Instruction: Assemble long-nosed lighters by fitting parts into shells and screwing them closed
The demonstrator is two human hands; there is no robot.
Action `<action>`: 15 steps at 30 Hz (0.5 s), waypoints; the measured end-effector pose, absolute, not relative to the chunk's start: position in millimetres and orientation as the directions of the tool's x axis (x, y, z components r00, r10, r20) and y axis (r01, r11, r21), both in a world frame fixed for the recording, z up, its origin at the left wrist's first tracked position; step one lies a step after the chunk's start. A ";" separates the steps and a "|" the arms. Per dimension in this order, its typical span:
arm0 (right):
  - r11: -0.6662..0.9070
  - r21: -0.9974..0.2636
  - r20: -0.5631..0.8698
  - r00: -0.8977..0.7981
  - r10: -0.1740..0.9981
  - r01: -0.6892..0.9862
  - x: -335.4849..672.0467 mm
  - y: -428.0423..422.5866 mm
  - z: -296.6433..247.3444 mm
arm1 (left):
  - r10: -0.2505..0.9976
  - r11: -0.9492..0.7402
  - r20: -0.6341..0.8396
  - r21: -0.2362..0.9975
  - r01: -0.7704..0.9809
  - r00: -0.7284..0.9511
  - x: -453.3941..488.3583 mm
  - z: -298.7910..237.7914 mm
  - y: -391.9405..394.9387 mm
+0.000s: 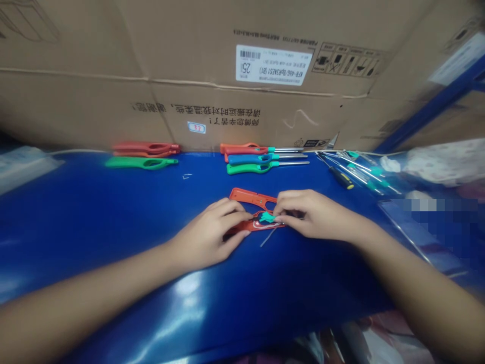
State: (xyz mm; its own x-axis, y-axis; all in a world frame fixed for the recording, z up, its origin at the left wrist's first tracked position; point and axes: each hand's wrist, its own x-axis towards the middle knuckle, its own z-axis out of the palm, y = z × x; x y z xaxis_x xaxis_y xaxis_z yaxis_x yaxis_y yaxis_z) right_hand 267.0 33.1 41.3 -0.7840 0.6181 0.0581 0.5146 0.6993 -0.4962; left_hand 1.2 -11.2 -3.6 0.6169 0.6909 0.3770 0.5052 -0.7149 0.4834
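My left hand point(215, 230) is closed on an orange lighter casing half point(259, 227), which lies with its inside facing up on the blue table. Within it sit a teal plastic part point(267, 217), a black piece and white wire. My right hand point(308, 212) pinches the right end of the teal part; its fingertips partly cover the grip. A second orange casing half point(248, 196) rests just behind, touching or very near my right fingers. From beneath the front half a thin grey rod point(268, 237) sticks out toward me.
Behind my hands lie red and green lighter casings point(142, 163), lighters with metal tubes point(250, 167), and a black-yellow screwdriver point(343, 179) beside several teal-ended metal tubes point(364, 174). A cardboard box point(182, 50) walls off the back. A plastic bag point(22, 169) is at left.
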 end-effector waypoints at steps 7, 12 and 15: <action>0.712 -0.505 0.065 -0.801 0.594 0.487 263.1 33.3 33.1 | 0.706 -0.698 0.366 0.504 0.509 0.606 1.0 -3.3 -11.8; 0.746 -0.477 0.089 -0.819 0.567 0.465 258.4 30.9 29.8 | 0.715 -0.687 0.368 0.531 0.496 0.595 1.4 -2.6 -10.6; 0.781 -0.413 0.099 -0.829 0.550 0.468 256.6 29.4 28.8 | 0.744 -0.652 0.355 0.570 0.500 0.566 0.8 -2.5 -9.1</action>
